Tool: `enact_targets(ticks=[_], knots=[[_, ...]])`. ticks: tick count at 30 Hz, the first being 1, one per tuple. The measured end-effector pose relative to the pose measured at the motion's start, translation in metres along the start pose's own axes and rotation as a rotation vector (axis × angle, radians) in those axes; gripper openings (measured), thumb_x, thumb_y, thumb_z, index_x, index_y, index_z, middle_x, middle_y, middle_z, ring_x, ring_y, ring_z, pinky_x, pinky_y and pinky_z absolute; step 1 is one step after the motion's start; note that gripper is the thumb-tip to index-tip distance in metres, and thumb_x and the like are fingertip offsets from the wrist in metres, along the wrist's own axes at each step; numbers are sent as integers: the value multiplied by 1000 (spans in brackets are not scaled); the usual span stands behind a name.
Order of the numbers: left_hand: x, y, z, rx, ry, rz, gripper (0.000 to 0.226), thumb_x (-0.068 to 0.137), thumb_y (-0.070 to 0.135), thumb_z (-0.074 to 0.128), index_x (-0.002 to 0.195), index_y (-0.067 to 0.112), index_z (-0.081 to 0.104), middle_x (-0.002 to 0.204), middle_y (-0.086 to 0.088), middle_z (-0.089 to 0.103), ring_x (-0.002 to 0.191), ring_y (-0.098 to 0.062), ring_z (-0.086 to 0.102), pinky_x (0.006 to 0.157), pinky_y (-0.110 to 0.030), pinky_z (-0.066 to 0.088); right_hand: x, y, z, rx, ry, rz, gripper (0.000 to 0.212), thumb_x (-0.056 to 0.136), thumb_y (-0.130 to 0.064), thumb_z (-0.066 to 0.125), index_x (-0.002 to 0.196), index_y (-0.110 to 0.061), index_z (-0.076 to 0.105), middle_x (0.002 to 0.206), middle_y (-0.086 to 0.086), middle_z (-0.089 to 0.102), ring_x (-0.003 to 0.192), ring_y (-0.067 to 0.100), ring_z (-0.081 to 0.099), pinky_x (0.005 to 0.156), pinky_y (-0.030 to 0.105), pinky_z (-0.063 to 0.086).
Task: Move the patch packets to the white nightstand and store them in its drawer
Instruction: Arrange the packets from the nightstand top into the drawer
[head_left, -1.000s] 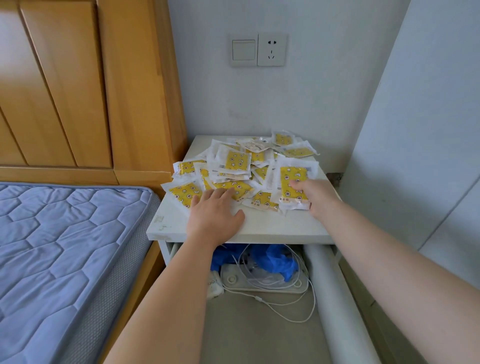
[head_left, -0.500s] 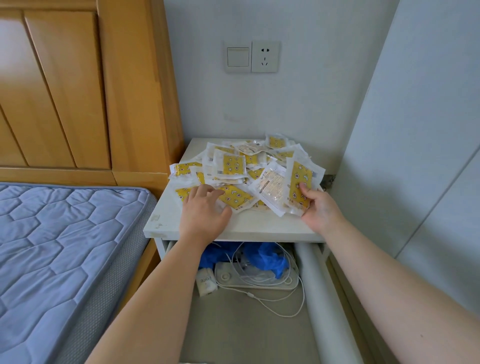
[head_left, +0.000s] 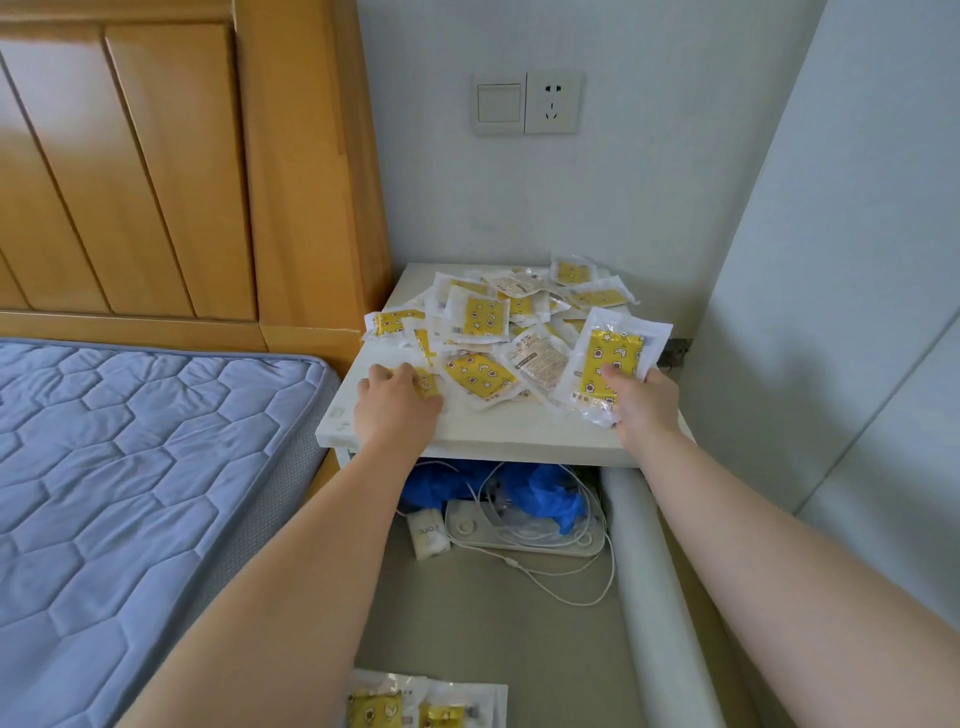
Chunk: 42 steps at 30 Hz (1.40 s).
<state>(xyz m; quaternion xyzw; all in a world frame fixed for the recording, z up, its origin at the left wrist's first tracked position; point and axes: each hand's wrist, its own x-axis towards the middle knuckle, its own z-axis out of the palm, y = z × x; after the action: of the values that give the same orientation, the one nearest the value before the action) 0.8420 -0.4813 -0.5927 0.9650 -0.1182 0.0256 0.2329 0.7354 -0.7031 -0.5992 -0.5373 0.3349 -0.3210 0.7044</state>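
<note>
Since a second ago my right hand (head_left: 641, 402) has peeled a yellow-printed packet (head_left: 613, 358) up off the heap and tilted it toward me; before, it lay flat under the fingers. My left hand (head_left: 397, 405) has slid out toward the left front corner. The view has pulled back enough to show loose packets (head_left: 426, 701) at the bottom edge.

My right hand has its thumb on the printed face and fingers behind, grasping that packet near its lower end. My left hand is knuckles up, with fingers bent over a packet at the heap's near-left edge. Whether it has pinched that one or only presses on it, I cannot tell.

Most of the patch packets (head_left: 478, 317) lie in a loose, overlapping heap on top of the white nightstand (head_left: 519, 431). Under the top, the drawer (head_left: 649, 561) looks pulled open toward me. A blue bag (head_left: 550, 493), a white power strip (head_left: 519, 535) and a cable (head_left: 571, 587) sit at its back.

I judge the moving step done and the storing underway. Next I would bring the right hand back over the front edge and down, then let go over the drawer's bare floor in front of the cable. The left hand should gather several of the slippery packets at once without pushing any off the edge.
</note>
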Motion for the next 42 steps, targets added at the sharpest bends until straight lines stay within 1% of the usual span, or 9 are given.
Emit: enact_targets(ticks=[4, 8, 13, 16, 22, 28, 36, 39, 42], knots=[[-2, 6, -22, 90, -113, -144, 83, 81, 50, 66, 143, 12, 26, 143, -15, 35, 135, -33, 29, 106, -43, 33, -6, -6, -10, 65, 23, 63, 10, 86, -7, 69, 91, -14, 65, 93, 5, 69, 79, 25, 67, 78, 45, 56], [5, 13, -22, -36, -244, -217, 98, 69, 46, 73, 146, 9, 24, 139, -14, 40, 125, -30, 43, 94, -35, 41, -9, -11, -18, 185, 14, 148, 14, 89, -7, 64, 102, -13, 64, 87, 4, 67, 78, 26, 66, 75, 47, 53], [2, 18, -25, -497, -179, -347, 16, 87, 11, 61, 79, 5, 48, 76, -5, 48, 69, -19, 51, 64, -29, 47, -9, -12, -18, 149, -42, 142, 11, 90, -7, 63, 97, -14, 64, 93, 6, 67, 86, 30, 66, 79, 50, 53], [-16, 21, -28, -921, -31, -398, 19, 87, -1, 51, 73, 12, 47, 74, -3, 48, 74, -23, 52, 61, -31, 48, -8, -12, -17, 78, -72, 115, 20, 91, -7, 62, 110, -11, 61, 102, 9, 67, 88, 29, 66, 78, 48, 54], [-39, 37, -26, -950, 357, -137, 6, 83, 2, 47, 84, 6, 50, 70, 2, 49, 61, -14, 42, 55, -25, 35, -3, -9, -18, -13, -117, 87, 23, 92, -10, 61, 115, -12, 60, 105, 8, 68, 93, 28, 67, 79, 45, 56], [-29, 76, 1, -563, -146, -280, 22, 84, 7, 56, 68, 10, 42, 66, -2, 44, 55, -13, 42, 44, -22, 31, -1, -8, -21, -141, -187, 55, 9, 91, -15, 62, 87, -23, 64, 95, 1, 70, 94, 26, 68, 91, 50, 52], [-24, 113, 5, -415, -283, -238, 32, 93, 13, 53, 67, 10, 35, 67, -2, 40, 55, -11, 37, 46, -21, 33, -5, -13, -21, -316, -302, -19, 11, 92, -12, 60, 89, -22, 62, 94, 1, 69, 92, 23, 67, 92, 45, 53], [-26, 113, 9, -548, -273, -300, 23, 91, 14, 60, 107, 3, 47, 88, -5, 52, 67, -13, 47, 58, -21, 41, -11, -15, -20, -360, -320, -12, 8, 91, -12, 61, 95, -19, 62, 99, 4, 69, 95, 24, 67, 93, 45, 52], [-37, 109, 7, -732, -268, -330, 69, 85, 7, 68, 142, 4, 27, 131, -12, 51, 112, -26, 54, 76, -29, 41, -27, -17, -19, -413, -312, -29, 14, 91, -14, 60, 105, -16, 61, 104, 6, 69, 98, 25, 66, 94, 44, 51]])
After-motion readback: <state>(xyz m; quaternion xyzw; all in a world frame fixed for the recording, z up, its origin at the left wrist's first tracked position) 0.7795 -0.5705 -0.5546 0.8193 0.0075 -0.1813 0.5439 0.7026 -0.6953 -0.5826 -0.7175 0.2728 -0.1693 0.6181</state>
